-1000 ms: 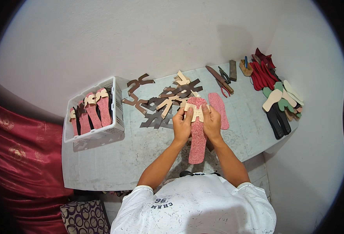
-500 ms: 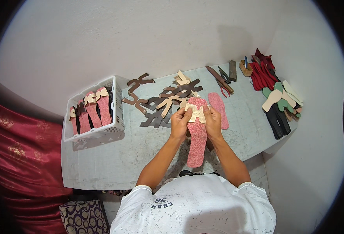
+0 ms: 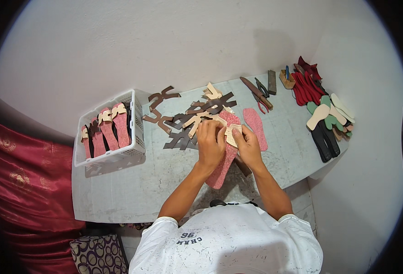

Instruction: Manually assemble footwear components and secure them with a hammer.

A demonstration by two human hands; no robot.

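Between both hands I hold a slipper with a pink patterned sole (image 3: pixel 220 173) and a cream strap (image 3: pixel 230 136) across its front part. My left hand (image 3: pixel 210 144) is closed at the strap's left side, fingers curled and fingertips partly hidden. My right hand (image 3: pixel 249 145) pinches the strap's right edge, its thumb on top. The sole is tilted, heel end toward me and to the left. Just beyond my right hand a loose pink insole (image 3: pixel 255 128) lies on the table. Cut H-shaped straps (image 3: pixel 219 104), brown, black and cream, are heaped past my left hand.
A white plastic basket (image 3: pixel 141 132) with several pink slippers stands at the left. Pliers (image 3: pixel 261 104), a sheathed knife (image 3: pixel 252 87) and a dark block (image 3: pixel 272 82) lie at the back. Red pieces (image 3: pixel 307 86) and stacked soles (image 3: pixel 320 116) are at the right. A brown bar (image 3: pixel 242 167) shows under my hands.
The slipper has turned, its heel end swinging left and its strap tilting. My left hand has shifted its grip, with its fingers now curled over the strap's left side.
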